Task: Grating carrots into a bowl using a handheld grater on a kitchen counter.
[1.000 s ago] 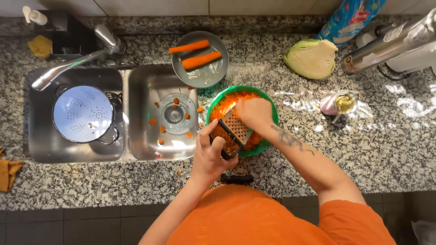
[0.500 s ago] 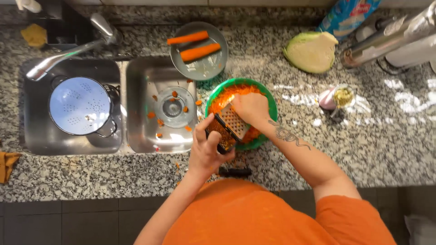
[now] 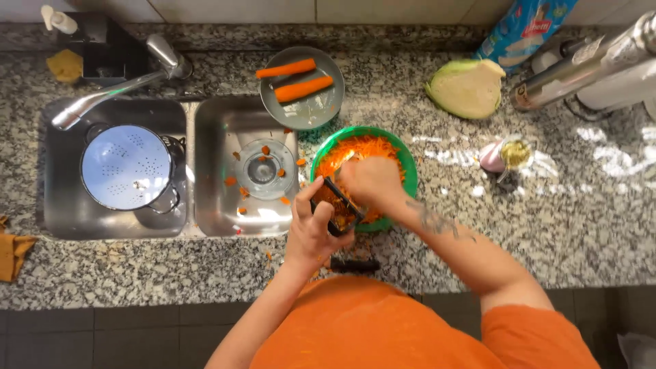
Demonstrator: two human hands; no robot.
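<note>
Two hands work over one green bowl of grated carrot that stands on the granite counter just right of the sink: the left hand is closed around the lower end of a flat grater, which tilts up over the bowl's near rim, and the right hand is curled, knuckles up, against the grater face; whatever it presses there is hidden beneath the fingers. Two peeled carrots lie side by side on one grey plate behind the bowl. Two sink basins: the left one holds one pale blue colander, the right basin shows several orange scraps around its drain. One tap reaches over the left basin. One halved cabbage lies cut face up on the right, well apart from the bowl; near it stand one small glass jar and a pinkish item too small to make out. One dark tool lies at the counter edge, partly covered by the left forearm. Steel cylinders at upper right and an orange cloth at left are cut off by the frame
</note>
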